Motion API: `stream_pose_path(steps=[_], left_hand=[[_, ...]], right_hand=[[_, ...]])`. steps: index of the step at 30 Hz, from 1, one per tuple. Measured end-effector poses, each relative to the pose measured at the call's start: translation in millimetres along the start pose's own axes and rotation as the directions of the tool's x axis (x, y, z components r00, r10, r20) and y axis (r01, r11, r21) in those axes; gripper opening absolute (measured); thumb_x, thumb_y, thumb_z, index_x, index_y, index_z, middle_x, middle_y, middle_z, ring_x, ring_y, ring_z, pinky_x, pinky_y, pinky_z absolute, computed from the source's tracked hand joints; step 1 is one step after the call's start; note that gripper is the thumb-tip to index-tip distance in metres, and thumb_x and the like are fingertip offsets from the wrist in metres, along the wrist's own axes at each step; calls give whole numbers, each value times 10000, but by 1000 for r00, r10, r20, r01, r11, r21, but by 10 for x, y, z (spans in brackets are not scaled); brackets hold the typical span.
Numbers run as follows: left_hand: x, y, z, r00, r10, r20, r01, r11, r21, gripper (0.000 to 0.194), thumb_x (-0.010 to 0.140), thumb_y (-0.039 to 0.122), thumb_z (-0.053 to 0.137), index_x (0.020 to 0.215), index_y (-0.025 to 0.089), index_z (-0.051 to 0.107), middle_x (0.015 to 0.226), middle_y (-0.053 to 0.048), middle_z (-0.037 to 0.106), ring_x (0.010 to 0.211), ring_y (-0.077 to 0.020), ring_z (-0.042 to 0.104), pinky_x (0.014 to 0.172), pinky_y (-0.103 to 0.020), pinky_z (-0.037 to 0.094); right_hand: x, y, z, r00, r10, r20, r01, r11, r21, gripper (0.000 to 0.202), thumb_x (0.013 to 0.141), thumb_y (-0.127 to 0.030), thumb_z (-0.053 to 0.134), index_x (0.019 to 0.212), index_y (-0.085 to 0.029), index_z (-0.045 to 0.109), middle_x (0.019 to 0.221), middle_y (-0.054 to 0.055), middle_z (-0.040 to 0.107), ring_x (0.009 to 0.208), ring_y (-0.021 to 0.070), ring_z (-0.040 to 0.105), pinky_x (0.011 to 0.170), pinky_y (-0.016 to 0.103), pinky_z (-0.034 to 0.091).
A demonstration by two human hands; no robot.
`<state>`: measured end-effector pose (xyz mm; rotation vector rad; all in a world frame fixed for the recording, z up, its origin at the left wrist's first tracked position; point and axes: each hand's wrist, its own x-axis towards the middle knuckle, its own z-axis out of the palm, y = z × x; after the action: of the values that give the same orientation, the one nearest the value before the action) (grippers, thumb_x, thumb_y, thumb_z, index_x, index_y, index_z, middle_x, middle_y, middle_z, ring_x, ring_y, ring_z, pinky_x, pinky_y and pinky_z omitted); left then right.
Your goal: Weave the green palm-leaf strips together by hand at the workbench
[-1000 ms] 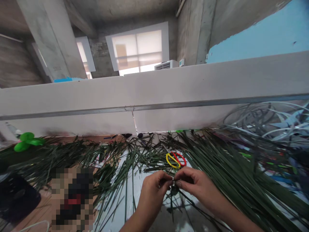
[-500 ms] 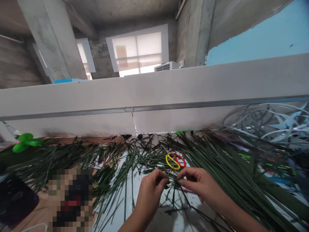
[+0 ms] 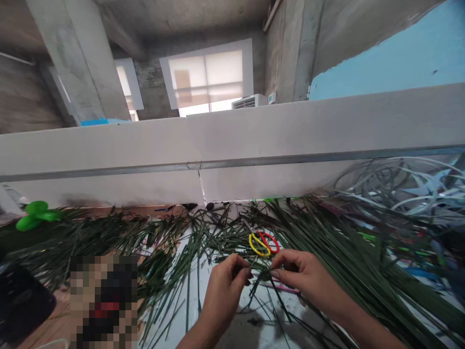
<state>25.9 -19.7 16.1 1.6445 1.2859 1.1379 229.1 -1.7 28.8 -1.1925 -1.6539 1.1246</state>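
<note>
My right hand (image 3: pixel 307 278) pinches a small knot of dark green leaf strips (image 3: pixel 264 276) between thumb and forefinger. Loose strip ends hang below it, over the white tabletop. To its left, my left hand (image 3: pixel 223 288) is closed with thumb and index fingertips together; whatever lies between them is too small to make out. A short gap separates the two hands. Just beyond them lie scissors (image 3: pixel 261 244) with one yellow and one red handle, resting on leaf strips. Part of a thin pink object (image 3: pixel 283 288) shows beneath the right fingers.
Long leaf strips (image 3: pixel 334 252) cover the right side; shorter ones (image 3: pixel 94 232) are heaped at left. A white partition (image 3: pixel 254 179) borders the back. Tangled pale strips (image 3: pixel 395 191) sit far right. A bright green lobed object (image 3: pixel 36 215) and a dark container (image 3: pixel 25 300) are left.
The leaf knot has turned in my right fingers, and its hanging ends point in different directions. My right hand has shifted slightly right, widening the gap; my left hand has barely moved.
</note>
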Motion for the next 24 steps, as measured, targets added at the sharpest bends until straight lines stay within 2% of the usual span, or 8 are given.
stream_pose_path(steps=[7,10,13,15,20,24], left_hand=[[34,-59,-24,1000,0,5,0,1000,-7,115,835,262,579,769,179,624,707,-11,640,677,-171,567,625,-263,391],[76,-95,-68,993,-49,104,60,993,-105,167,790,323,652,755,160,650,711,-15,638,689,-163,543,632,-261,366],[105,-105,-95,965,-86,249,146,962,-231,334,835,456,600,790,139,693,756,-43,668,727,-170,562,664,-272,367],[108,-103,-84,947,-105,302,200,932,-302,386,848,498,575,801,135,697,748,-42,668,713,-164,567,672,-277,375],[85,-109,-9,936,-99,337,227,903,-366,243,686,331,763,785,126,678,689,0,611,641,-131,514,648,-271,378],[65,-121,38,951,-119,284,231,886,-402,258,709,344,743,817,120,674,699,-14,619,648,-138,515,639,-276,373]], right_hand=[[11,30,-33,997,-76,-4,75,990,-117,147,737,-330,676,697,-189,690,546,-38,508,524,127,414,486,239,290],[-13,-15,-38,993,-116,17,117,980,-160,127,765,-303,659,711,-193,692,622,-17,570,579,146,480,528,251,339],[-41,-59,-31,975,-218,44,222,950,-221,84,785,-219,643,732,-204,707,739,5,638,707,173,568,640,270,404],[-52,-66,-16,961,-269,64,277,927,-251,101,783,-152,636,753,-212,712,772,2,648,750,174,590,675,270,413],[-54,-39,32,942,-326,81,335,900,-279,153,788,-80,637,765,-217,702,779,-10,634,744,155,589,661,249,411],[-54,-45,59,943,-322,78,331,903,-275,123,800,-99,652,762,-209,693,767,-8,637,730,156,590,650,250,412]])
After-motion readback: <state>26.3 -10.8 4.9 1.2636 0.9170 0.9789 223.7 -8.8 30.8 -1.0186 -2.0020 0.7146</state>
